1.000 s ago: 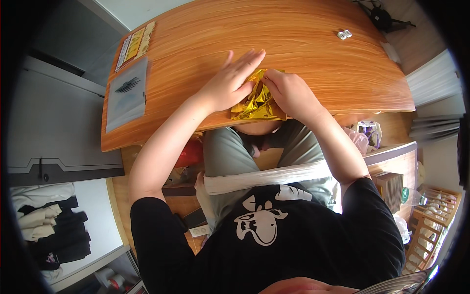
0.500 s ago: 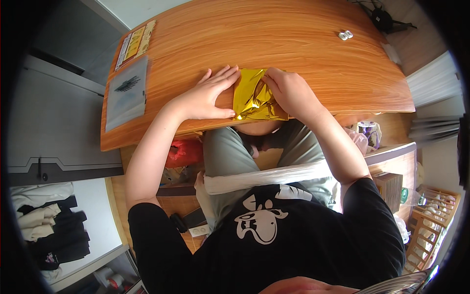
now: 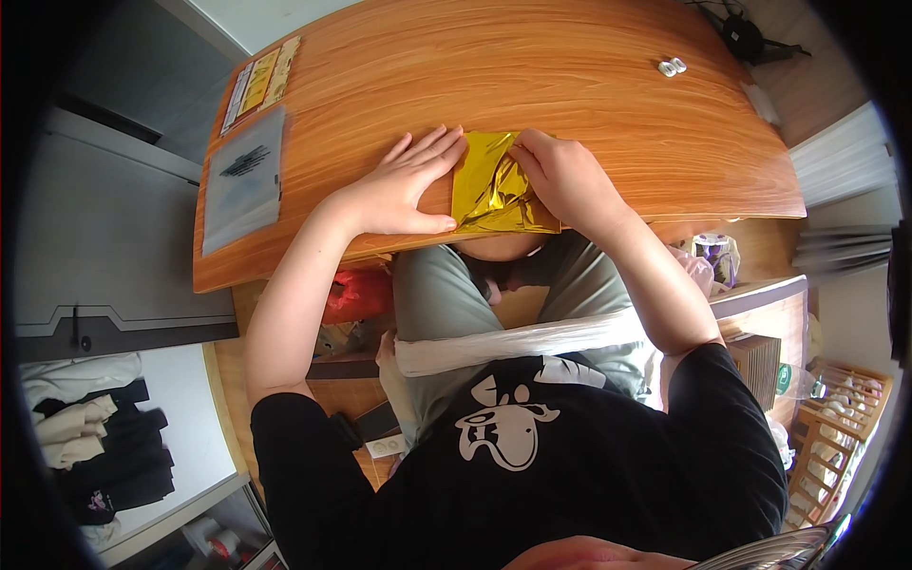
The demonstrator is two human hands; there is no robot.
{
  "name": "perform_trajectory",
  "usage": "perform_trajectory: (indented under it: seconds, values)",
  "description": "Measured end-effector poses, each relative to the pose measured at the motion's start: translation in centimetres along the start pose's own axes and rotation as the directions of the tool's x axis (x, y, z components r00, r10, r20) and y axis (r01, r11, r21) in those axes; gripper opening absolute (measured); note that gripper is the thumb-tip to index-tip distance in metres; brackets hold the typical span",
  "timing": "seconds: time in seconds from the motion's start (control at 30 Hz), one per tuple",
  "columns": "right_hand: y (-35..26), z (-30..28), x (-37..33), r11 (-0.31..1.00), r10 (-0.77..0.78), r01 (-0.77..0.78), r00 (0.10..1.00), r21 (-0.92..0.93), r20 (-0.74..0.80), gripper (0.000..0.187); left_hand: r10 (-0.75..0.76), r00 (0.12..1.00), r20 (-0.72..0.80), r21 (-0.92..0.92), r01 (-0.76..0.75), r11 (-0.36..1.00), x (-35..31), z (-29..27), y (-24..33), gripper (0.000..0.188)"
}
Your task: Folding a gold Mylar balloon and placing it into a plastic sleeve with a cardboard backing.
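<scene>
Pinching foil (image 3: 482,179) in right hand (image 3: 572,182); bracing its left edge with spread left hand (image 3: 391,196) on table (image 3: 627,119), probably to prevent sliding.

A: Legible text, labels, numbers?
B: None readable. Yellow-and-white printed sheet (image 3: 259,85), beyond and left of the left hand (image 3: 404,190): marks too small.
A: Right side?
B: Green label (image 3: 784,379), nearer the body than the right hand (image 3: 570,182), to its right: unreadable, too small.

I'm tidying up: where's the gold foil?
Head view: the gold foil lies at the near edge of the table, between the left hand and right grip.
</scene>
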State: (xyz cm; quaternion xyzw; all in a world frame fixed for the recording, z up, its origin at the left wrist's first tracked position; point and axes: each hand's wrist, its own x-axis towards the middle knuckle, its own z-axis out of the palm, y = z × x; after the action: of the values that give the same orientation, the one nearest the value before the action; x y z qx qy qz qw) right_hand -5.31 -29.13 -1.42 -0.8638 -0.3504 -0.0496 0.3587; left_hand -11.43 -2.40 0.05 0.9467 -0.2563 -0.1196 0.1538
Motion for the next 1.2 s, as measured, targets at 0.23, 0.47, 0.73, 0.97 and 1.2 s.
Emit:
perform_trajectory:
  seconds: [0.23,0.47,0.73,0.97,1.2]
  values:
    - [-0.4,0.2,0.2,0.996,0.079,-0.079,0.997,-0.042,0.016,0.022,-0.01,0.999,-0.031,-0.011,0.01,1.0,-0.5,0.2,0.2,0.112]
    - [-0.1,0.4,0.2,0.995,0.075,-0.074,0.997,-0.068,0.016,0.021,0.125,0.876,-0.465,0.047,-0.116,0.992,-0.7,3.2,5.7,0.064]
    - [-0.3,0.2,0.4,0.996,0.084,-0.083,0.996,-0.036,0.023,0.023,0.03,0.86,-0.509,0.223,0.098,0.97,0.5,7.6,10.4,0.085]
    - [-1.2,-2.3,-0.7,0.978,0.031,-0.006,0.993,0.207,-0.117,0.025,0.046,0.898,-0.438,0.176,0.035,0.984,0.1,6.5,9.8,0.087]
    - [2.4,-3.9,-5.1,0.723,-0.639,0.651,0.758,-0.232,0.131,0.037,0.162,0.952,-0.259,0.17,-0.12,0.978,-0.7,3.8,7.4,0.081]
